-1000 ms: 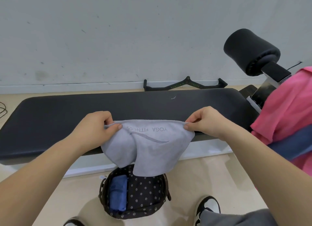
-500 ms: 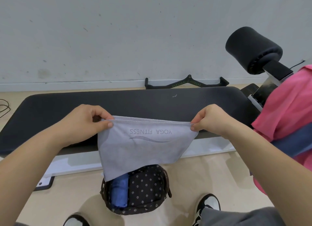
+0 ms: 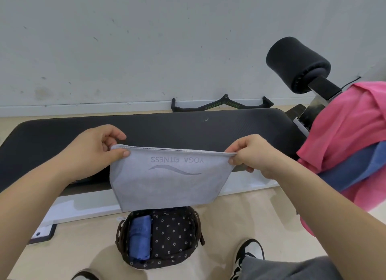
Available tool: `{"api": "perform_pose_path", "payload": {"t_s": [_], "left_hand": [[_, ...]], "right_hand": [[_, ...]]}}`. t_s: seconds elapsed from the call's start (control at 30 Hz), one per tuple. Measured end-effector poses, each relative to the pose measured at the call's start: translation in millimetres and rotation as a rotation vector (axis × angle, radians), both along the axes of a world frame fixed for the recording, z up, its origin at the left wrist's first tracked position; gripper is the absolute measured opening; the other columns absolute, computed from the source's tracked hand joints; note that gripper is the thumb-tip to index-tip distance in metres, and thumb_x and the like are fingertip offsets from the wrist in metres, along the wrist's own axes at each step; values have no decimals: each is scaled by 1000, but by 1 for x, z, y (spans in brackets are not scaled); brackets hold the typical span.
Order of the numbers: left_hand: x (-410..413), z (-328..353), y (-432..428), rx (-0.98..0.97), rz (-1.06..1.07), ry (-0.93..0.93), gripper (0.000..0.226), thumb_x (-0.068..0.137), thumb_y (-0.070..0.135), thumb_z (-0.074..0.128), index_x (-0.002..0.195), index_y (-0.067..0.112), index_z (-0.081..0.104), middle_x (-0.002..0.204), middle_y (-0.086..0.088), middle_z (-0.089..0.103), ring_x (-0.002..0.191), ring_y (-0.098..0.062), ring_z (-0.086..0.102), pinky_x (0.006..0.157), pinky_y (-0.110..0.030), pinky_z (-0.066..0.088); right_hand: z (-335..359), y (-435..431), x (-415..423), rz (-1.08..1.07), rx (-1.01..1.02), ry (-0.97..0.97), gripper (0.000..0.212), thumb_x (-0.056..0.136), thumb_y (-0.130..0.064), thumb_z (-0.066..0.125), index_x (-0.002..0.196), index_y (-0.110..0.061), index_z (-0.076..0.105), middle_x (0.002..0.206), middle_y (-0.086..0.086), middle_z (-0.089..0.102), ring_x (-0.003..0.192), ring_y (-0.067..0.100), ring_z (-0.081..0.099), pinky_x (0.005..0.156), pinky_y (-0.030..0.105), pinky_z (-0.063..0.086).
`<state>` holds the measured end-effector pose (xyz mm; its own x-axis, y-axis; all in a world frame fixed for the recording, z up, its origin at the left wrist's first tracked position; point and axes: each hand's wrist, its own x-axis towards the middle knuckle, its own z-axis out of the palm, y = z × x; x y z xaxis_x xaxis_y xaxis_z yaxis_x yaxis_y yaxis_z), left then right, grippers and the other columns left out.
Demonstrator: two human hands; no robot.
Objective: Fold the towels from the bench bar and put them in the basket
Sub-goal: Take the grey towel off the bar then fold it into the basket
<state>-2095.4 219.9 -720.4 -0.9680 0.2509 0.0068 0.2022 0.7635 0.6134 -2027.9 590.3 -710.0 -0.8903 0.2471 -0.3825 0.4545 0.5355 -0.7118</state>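
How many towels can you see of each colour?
grey towel: 1
blue towels: 2, the rolled blue towel in the basket and the draped blue towel
pink towel: 1, as far as shows
Total: 4

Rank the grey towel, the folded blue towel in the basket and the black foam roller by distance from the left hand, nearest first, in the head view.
1. Held: grey towel, top corner pinched by the left hand.
2. Below: folded blue towel, in the basket.
3. Far right: black foam roller, near the wall.
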Motion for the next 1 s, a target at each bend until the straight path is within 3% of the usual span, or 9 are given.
{"api": "perform_pose_path", "payload": {"t_s": [0.1, 0.2, 0.33, 0.4, 0.5, 0.6, 0.7, 0.87, 1.0], "left_hand": [[4, 3, -1, -42, -12, -29, 7, 93, 33, 73, 86, 36, 73, 79, 10, 71, 76, -13, 64, 65, -31, 47], [5, 7, -4, -47, 28, -33, 18, 95, 41, 68, 78, 37, 75, 68, 6, 68, 72, -22, 64, 67, -37, 50], [9, 15, 3, 22, 94, -18, 18, 98, 41, 63, 85, 38, 76, 63, 13, 69, 68, -15, 65, 69, -33, 52], [11, 16, 11, 111, 139, -76, 20, 103, 33, 57, 92, 34, 74, 63, 4, 73, 58, -19, 71, 69, -34, 54], [8, 15, 20, 228, 260, -195, 22, 108, 26, 48, 99, 30, 68, 63, -9, 74, 50, -22, 71, 56, -30, 47], [-1, 13, 28, 442, 400, -303, 21, 110, 27, 44, 107, 22, 65, 68, -14, 76, 53, -21, 73, 53, -31, 52], [-16, 7, 38, 645, 473, -313, 23, 111, 26, 43, 113, 13, 61, 81, -16, 78, 71, -27, 79, 63, -37, 61], [-47, -9, 46, 618, 493, -156, 20, 110, 24, 42, 105, 17, 60, 90, -8, 78, 86, -23, 77, 87, -44, 62], [-71, -20, 47, 624, 458, -65, 18, 108, 21, 44, 101, 22, 60, 94, -2, 77, 91, -18, 75, 95, -43, 58]], "right_hand": [[6, 2, 2, -51, -82, 19, 18, 85, 4, 69, 86, -9, 82, 76, 14, 67, 59, 18, 53, 49, 26, 46], [12, 0, 4, -151, -214, 56, 14, 94, -7, 69, 98, -13, 81, 80, 12, 69, 60, 17, 61, 51, 25, 53], [13, -13, 3, -341, -379, 165, 18, 104, -7, 55, 109, -9, 73, 90, 18, 72, 53, 20, 70, 47, 27, 57], [11, -23, 0, -415, -463, 201, 23, 107, -8, 47, 110, -9, 70, 81, 18, 75, 55, 24, 72, 50, 31, 61], [8, -36, -10, -502, -560, 211, 24, 109, -13, 43, 111, -15, 67, 71, 14, 77, 65, 30, 77, 61, 39, 66], [0, -46, -28, -545, -498, 281, 23, 107, -17, 47, 106, -22, 70, 94, 14, 77, 75, 25, 79, 70, 37, 66], [-13, -54, -53, -482, -270, 438, 31, 104, -12, 47, 90, -30, 69, 95, 5, 73, 82, 20, 71, 80, 35, 62], [-29, -63, -98, -486, -256, 505, 31, 99, -10, 45, 108, -17, 74, 78, -6, 62, 70, 11, 56, 65, 22, 45], [-34, -69, -121, -492, -293, 544, 27, 99, -14, 48, 106, -22, 73, 72, -12, 59, 64, 6, 52, 61, 15, 45]]}}
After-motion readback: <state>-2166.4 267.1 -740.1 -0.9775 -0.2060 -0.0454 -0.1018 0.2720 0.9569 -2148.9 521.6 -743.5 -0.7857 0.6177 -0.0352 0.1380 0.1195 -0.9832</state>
